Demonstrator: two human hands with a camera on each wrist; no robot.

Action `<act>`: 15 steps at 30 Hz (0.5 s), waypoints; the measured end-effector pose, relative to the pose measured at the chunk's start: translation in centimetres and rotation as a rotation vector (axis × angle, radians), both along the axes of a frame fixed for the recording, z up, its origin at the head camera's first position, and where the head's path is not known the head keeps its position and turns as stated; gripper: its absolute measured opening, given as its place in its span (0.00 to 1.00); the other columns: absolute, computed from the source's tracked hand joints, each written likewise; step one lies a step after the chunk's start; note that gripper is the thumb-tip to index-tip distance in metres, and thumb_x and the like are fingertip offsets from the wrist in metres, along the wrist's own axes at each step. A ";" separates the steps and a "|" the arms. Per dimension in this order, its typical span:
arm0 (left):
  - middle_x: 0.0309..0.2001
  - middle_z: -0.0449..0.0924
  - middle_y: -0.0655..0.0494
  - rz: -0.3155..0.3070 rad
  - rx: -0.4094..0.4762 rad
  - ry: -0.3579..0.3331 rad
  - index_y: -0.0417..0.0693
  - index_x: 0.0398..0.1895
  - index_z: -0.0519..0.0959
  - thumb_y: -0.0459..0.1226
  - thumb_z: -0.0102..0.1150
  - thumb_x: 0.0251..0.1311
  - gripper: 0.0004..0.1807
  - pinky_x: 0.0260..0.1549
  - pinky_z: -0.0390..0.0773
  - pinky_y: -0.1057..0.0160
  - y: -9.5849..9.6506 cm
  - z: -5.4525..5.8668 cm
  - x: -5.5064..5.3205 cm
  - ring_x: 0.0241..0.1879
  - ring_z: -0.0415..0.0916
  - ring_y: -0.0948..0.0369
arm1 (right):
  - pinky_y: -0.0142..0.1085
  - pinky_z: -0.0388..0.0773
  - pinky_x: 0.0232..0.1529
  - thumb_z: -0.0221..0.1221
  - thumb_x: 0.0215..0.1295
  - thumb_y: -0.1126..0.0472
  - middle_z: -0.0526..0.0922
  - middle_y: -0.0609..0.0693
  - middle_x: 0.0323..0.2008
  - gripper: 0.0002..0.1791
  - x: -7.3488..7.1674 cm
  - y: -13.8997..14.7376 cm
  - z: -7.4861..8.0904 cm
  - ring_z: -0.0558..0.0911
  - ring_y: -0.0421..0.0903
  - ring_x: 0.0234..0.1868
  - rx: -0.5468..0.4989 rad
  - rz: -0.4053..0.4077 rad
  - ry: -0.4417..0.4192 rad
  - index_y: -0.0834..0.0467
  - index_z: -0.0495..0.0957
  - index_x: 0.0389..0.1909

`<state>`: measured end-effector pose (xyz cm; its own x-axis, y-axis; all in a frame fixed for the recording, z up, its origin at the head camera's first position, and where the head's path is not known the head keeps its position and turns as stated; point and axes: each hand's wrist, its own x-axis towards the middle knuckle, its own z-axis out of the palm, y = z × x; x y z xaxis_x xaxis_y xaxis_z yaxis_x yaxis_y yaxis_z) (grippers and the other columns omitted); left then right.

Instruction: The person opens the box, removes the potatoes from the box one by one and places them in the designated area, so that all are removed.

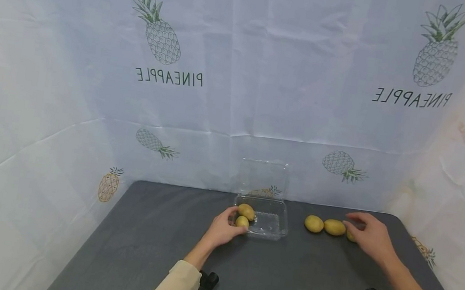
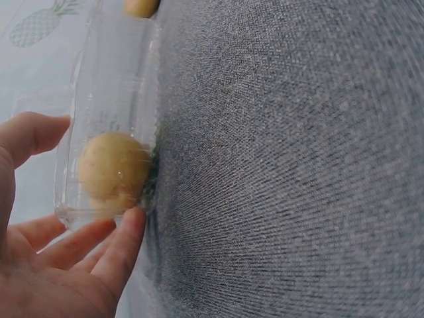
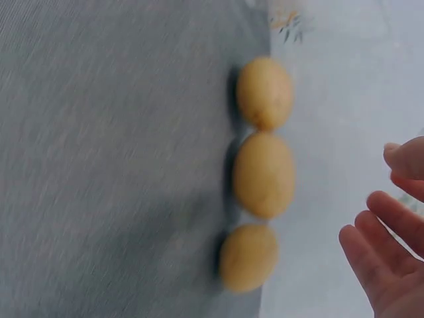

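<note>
A clear plastic clamshell container point(image 1: 268, 224) stands near the back of the table with its lid point(image 1: 263, 173) raised. Two yellow oval fruits, which look like lemons point(image 1: 246, 211), lie in its left part. My left hand point(image 1: 224, 227) holds the container's left end, the thumb at the rim and the fingers against the end wall. Right of the container, three more lemons point(image 3: 264, 175) lie in a row. Over the rightmost lemon point(image 1: 351, 235) hovers my right hand point(image 1: 371, 235), fingers loosely bent and holding nothing. In the right wrist view the hand is apart from the fruits.
A dark grey cloth covers the table point(image 1: 286, 277). Behind and at both sides hang white curtains point(image 1: 264, 96) printed with pineapples, close to the table's back edge. Each wrist carries a small dark device point(image 1: 209, 281).
</note>
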<state>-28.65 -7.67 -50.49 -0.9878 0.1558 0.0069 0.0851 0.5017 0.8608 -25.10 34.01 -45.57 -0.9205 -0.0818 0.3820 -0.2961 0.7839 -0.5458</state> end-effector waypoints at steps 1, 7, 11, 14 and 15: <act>0.64 0.73 0.41 -0.001 0.001 0.000 0.45 0.73 0.68 0.47 0.71 0.58 0.41 0.51 0.79 0.44 0.0 0.0 0.0 0.56 0.79 0.45 | 0.50 0.83 0.36 0.62 0.72 0.59 0.81 0.67 0.50 0.16 0.1 -0.4 0.2 0.84 0.65 0.44 -0.010 0.005 0.003 0.66 0.81 0.53; 0.64 0.73 0.40 -0.008 0.014 -0.002 0.44 0.73 0.67 0.45 0.72 0.59 0.41 0.52 0.79 0.43 0.0 0.0 -0.1 0.56 0.79 0.45 | 0.46 0.83 0.39 0.62 0.72 0.59 0.82 0.65 0.51 0.17 0.2 -2.4 1.1 0.83 0.63 0.46 -0.052 0.027 0.024 0.65 0.81 0.55; 0.64 0.73 0.40 -0.018 0.019 0.000 0.43 0.74 0.67 0.45 0.71 0.59 0.41 0.52 0.78 0.43 -0.1 0.0 0.0 0.57 0.78 0.44 | 0.41 0.83 0.39 0.63 0.72 0.59 0.82 0.63 0.50 0.17 0.2 -3.6 1.6 0.83 0.62 0.46 -0.071 0.039 0.039 0.64 0.82 0.55; 0.64 0.73 0.39 -0.025 0.023 0.003 0.43 0.74 0.67 0.45 0.71 0.59 0.41 0.52 0.78 0.43 -0.2 0.0 0.0 0.57 0.78 0.44 | 0.39 0.83 0.39 0.63 0.72 0.60 0.82 0.63 0.50 0.16 0.1 -4.5 1.9 0.84 0.62 0.47 -0.083 0.062 0.027 0.64 0.81 0.55; 0.65 0.72 0.39 -0.026 0.022 0.003 0.43 0.74 0.67 0.45 0.71 0.59 0.41 0.52 0.78 0.43 -0.2 -0.1 0.0 0.57 0.78 0.44 | 0.40 0.83 0.40 0.62 0.72 0.60 0.82 0.63 0.50 0.16 0.1 -4.8 2.0 0.84 0.62 0.47 -0.089 0.072 0.016 0.64 0.81 0.56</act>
